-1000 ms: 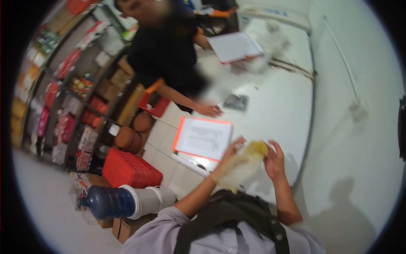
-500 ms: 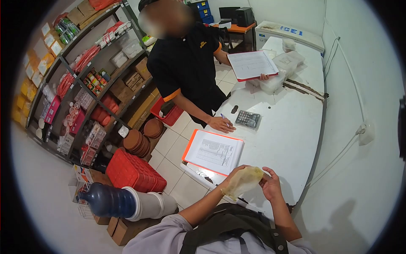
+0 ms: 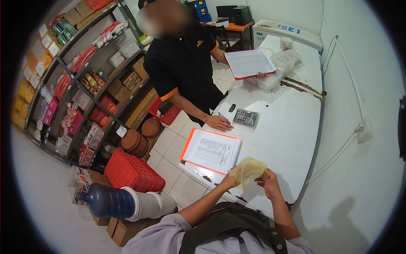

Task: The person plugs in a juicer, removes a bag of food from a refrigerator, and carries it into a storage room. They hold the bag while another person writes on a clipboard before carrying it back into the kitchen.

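A thin, yellowish, see-through plastic bag (image 3: 249, 168) is stretched between my hands above the near end of the white table. My left hand (image 3: 229, 180) grips its left side, with the fingers partly hidden behind the film. At the right edge, my right hand (image 3: 267, 183) pinches the bag between thumb and fingers. Just beyond my left hand lies an orange clipboard (image 3: 189, 148) bearing printed sheets (image 3: 215, 149).
Across the white table (image 3: 279, 148), a person in black (image 3: 186, 63) holds a pen and a red clipboard (image 3: 250, 63). A wrapped calculator (image 3: 245, 118) lies nearby. Stocked shelves (image 3: 101, 99), a red crate (image 3: 133, 171) and a blue water jug (image 3: 108, 201) stand left.
The bag has risen slightly and looks more spread out. My right hand has closed in on its edge, fingers less raised than before. The other person's pose is nearly the same.
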A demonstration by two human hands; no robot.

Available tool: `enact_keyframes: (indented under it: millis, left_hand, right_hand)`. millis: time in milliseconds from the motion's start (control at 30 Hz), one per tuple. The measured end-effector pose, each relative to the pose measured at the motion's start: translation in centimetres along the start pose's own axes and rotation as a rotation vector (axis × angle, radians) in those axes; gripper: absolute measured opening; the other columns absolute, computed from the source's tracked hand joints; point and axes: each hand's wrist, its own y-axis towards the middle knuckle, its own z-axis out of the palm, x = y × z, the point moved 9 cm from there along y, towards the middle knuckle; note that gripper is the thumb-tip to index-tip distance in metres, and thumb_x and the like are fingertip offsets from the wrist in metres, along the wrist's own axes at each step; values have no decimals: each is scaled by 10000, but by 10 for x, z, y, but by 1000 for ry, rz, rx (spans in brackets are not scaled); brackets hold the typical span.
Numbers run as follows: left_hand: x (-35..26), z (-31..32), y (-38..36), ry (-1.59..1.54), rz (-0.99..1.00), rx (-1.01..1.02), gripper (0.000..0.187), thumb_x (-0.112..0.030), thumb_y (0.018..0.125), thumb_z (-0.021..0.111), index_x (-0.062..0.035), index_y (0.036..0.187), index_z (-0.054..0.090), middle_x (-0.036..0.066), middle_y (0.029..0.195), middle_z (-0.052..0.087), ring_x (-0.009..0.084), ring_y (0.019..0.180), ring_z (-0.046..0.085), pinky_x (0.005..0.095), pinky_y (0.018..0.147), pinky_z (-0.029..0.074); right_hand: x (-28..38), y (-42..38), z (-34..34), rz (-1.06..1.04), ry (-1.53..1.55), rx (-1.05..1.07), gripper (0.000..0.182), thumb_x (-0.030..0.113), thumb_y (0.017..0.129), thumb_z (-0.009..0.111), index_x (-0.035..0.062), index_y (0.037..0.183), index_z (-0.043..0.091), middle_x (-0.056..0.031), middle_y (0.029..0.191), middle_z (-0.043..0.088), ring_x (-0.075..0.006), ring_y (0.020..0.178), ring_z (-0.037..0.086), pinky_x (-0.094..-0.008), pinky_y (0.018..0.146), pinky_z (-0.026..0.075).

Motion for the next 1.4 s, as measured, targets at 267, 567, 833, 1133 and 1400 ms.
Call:
enact_keyframes:
  millis: [267, 567, 833, 1133, 1400]
  left_hand:
    - [-20, -5, 2, 11, -27, 45, 266, -172, 824, 588, -2, 1028, 571, 193, 976, 619, 351, 904, 597, 404, 781, 486]
    - [2, 3, -2, -79, -155, 144, 476, -205, 765, 691, -34, 1176, 522, 135, 1128, 571, 268, 1042, 548, 374, 908, 443]
    - [3, 3, -3, -95, -160, 124, 451, -127, 763, 692, -20, 1170, 530, 117, 1127, 573, 216, 1037, 544, 347, 898, 452]
    - [26, 12, -7, -210, -166, 99, 445, -122, 768, 693, -19, 1169, 530, 105, 1115, 578, 194, 1015, 550, 331, 886, 456]
    - [22, -2, -13, -72, -63, 47, 423, -136, 782, 679, -20, 1161, 532, 118, 1107, 583, 208, 1007, 552, 355, 881, 454]
  right_hand:
    - [-1, 2, -4, -9, -5, -16, 203, 123, 933, 446, 64, 1103, 541, -53, 914, 624, -156, 760, 630, -271, 672, 482]
    - [2, 2, -2, -21, 6, 2, 208, 123, 918, 476, 66, 1105, 546, -54, 909, 630, -157, 753, 631, -268, 666, 481]
    - [8, -3, 0, -17, -2, -12, 228, 131, 912, 483, 52, 1120, 530, -68, 902, 629, -161, 753, 631, -270, 672, 485]
    - [10, -6, 2, -11, -21, -1, 218, 127, 918, 468, 50, 1112, 532, -70, 901, 627, -163, 751, 628, -268, 667, 481]
    - [-1, 1, 6, -25, -80, 69, 260, 246, 935, 494, 59, 1109, 542, -62, 920, 631, -152, 759, 619, -276, 687, 482]
